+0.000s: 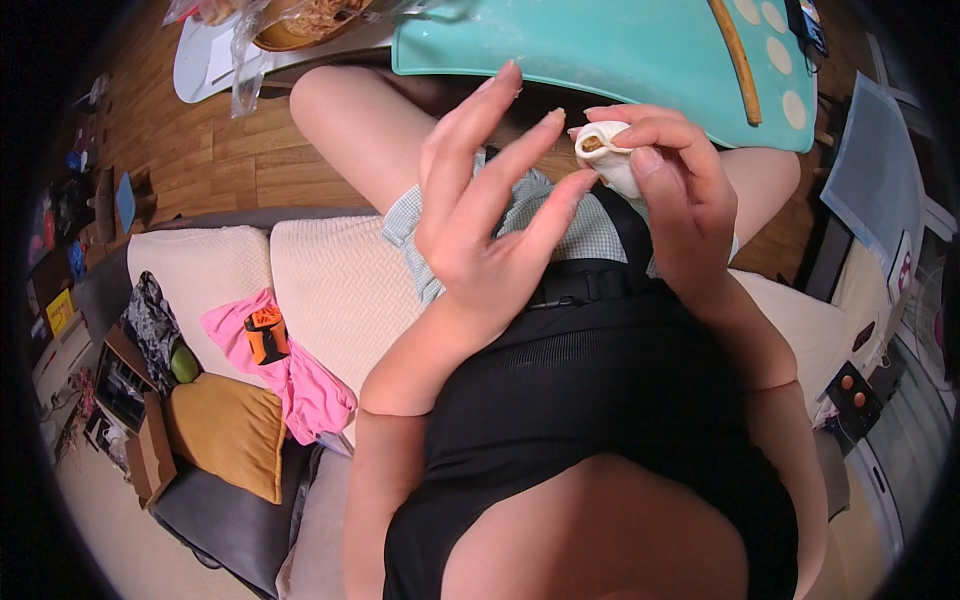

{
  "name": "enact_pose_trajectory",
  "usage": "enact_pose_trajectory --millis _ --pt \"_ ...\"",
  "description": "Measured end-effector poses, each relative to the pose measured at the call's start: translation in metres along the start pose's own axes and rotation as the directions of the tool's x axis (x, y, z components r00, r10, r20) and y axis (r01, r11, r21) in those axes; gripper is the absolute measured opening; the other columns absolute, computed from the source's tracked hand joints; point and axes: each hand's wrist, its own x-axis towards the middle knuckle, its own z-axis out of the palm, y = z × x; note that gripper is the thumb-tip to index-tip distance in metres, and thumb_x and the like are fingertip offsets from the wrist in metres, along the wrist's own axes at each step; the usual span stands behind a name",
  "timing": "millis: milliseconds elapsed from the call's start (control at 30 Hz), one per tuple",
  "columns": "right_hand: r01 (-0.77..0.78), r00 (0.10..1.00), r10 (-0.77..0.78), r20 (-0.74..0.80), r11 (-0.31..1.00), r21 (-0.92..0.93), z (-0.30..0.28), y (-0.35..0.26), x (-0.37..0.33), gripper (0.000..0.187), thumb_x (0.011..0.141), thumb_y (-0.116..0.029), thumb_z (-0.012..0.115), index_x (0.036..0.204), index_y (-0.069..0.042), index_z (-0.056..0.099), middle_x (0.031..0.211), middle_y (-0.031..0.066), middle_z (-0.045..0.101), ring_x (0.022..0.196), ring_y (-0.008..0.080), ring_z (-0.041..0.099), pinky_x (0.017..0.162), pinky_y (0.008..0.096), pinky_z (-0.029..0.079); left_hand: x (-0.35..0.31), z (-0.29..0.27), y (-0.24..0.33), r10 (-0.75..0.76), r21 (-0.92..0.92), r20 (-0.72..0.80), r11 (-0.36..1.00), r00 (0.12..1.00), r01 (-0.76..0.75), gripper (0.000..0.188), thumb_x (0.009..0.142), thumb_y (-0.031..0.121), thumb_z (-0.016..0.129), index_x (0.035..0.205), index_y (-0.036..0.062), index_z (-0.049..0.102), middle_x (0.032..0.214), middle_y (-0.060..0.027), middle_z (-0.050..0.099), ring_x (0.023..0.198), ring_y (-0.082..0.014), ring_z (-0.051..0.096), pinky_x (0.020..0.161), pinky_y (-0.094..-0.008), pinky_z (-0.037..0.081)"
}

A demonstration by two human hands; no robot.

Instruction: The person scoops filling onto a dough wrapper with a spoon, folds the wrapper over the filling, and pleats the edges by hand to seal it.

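**Head view: one dumpling part-folded, plain rounds waiting**

Farthest left, an open cardboard box (150, 450) sits by the sofa cushions; its dark contents are too unclear to name. Farther up and to the right, a clear plastic bag (247, 85) hangs over the edge of the white tabletop (190, 75); part of the plastic is cut off by the top of the view. Just beside it, a shallow wooden bowl (300, 45) holds a brown, minced-looking filling (320, 18), with plenty left in it.

Next comes the left hand (485, 215), its fingers spread well apart and gripping nothing. Its thumb tip is right at the lower edge of the dumpling (622, 175); I cannot tell whether it touches. The dumpling is held up in the air over the person's lap, pinched between the thumb and fingers of the right hand (690, 190). Its white wrapper is wrapped around some filling, but a gap faces the left hand and brown shows inside. I judge the filling done and the closing only partly done.

To the right, a wooden rolling stick (738, 65) lies on the teal mat (560, 50). Beyond it, four flat dough rounds (779, 56) lie unfilled, so more work seems left. No finished dumpling shows, so the number completed cannot be told.
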Motion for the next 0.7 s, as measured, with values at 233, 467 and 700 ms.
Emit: enact_pose_trajectory --millis 233,467,700 --pt "-0.081 0.997 0.079 0.018 0.967 0.241 0.0083 -0.0017 -0.0004 0.016 0.088 0.003 0.048 0.104 0.004 0.051 0.112 0.0167 0.052 0.105 0.0187 0.053 0.092 0.0303 0.044 -0.0048 0.004 -0.0045 0.043 0.011 0.011 0.999 0.999 -0.043 0.032 0.062 0.004 0.076 0.093 0.0012 0.07 0.113 -0.0181 0.06 0.106 -0.0322 0.056 0.089 -0.0407 0.042" --pt "-0.048 0.998 0.04 0.057 0.989 0.139 0.0012 0.0008 0.0 0.016 0.087 0.002 0.051 0.103 0.003 0.052 0.112 0.0156 0.052 0.103 0.0187 0.053 0.091 0.0295 0.044 -0.0023 0.0025 -0.0111 0.097 -0.012 0.025 0.995 0.995 -0.097 0.031 0.061 0.007 0.076 0.092 0.0044 0.071 0.111 -0.0161 0.062 0.104 -0.0314 0.056 0.088 -0.0404 0.043" --pt "0.016 0.997 -0.012 0.077 0.999 -0.049 -0.0008 0.0007 0.0003 0.013 0.087 -0.001 0.051 0.099 0.004 0.054 0.107 0.0158 0.054 0.097 0.0179 0.055 0.083 0.0268 0.045 0.0027 -0.0011 -0.0107 0.077 -0.024 0.107 0.997 0.991 -0.075 0.027 0.06 0.009 0.077 0.087 0.0056 0.072 0.108 -0.0123 0.064 0.104 -0.0296 0.056 0.088 -0.0385 0.043"
